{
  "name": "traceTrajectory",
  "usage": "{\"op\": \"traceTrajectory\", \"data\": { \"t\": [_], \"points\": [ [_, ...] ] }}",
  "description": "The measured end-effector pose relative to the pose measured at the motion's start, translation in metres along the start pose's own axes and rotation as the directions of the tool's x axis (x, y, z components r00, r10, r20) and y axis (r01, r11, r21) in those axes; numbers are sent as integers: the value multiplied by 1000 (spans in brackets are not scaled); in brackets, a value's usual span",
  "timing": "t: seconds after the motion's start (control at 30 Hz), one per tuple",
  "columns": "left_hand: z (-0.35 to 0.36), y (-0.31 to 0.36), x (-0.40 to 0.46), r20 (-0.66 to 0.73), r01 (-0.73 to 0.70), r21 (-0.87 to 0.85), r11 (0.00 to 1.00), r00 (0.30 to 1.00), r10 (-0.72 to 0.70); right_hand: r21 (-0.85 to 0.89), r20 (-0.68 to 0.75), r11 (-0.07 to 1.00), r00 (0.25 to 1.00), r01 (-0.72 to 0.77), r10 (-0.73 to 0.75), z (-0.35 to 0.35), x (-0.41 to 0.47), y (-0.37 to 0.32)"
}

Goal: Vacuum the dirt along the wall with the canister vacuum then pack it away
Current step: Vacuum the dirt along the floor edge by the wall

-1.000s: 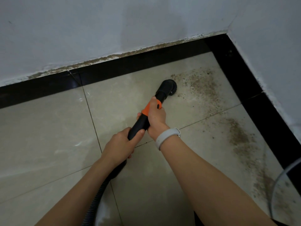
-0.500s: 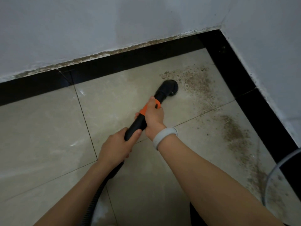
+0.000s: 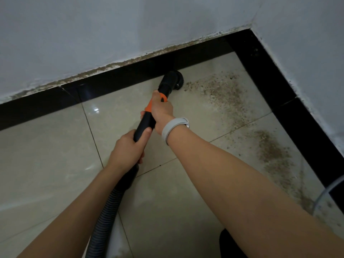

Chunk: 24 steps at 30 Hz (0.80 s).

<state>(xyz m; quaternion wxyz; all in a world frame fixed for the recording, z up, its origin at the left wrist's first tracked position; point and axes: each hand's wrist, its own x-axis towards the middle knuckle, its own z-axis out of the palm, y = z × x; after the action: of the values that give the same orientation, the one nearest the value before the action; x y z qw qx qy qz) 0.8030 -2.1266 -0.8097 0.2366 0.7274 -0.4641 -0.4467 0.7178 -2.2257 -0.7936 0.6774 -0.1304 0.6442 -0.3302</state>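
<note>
Vac wand (image 3: 144, 125) is gripped w/ both hands. Right hand (image 3: 161, 111) is clenched round the orange collar (image 3: 149, 108), white wristband (image 3: 174, 127) worn on that wrist. Left hand (image 3: 130, 148) is clenched on the black tube just behind right grip. Round brush nozzle (image 3: 172, 80) is seen just ahead of right grip, on the tile, touching/at the black skirting (image 3: 119, 76). Dirt (image 3: 219, 90) is spread to the right of the nozzle, more along the right wall. Ribbed hose (image 3: 106, 211) is trailed back behind left grip.
</note>
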Motion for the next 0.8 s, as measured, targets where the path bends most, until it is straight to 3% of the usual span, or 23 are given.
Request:
{"op": "traceTrajectory", "data": {
  "t": [0.4,0.8],
  "points": [
    [21,8,-9,109,-51,41,998,993,47,152,-81,988,997,18,-5,-39,-9,4],
    [50,19,-29,325,-153,145,978,941,99,241,-299,969,954,61,14,-95,-28,16]
  ]
}}
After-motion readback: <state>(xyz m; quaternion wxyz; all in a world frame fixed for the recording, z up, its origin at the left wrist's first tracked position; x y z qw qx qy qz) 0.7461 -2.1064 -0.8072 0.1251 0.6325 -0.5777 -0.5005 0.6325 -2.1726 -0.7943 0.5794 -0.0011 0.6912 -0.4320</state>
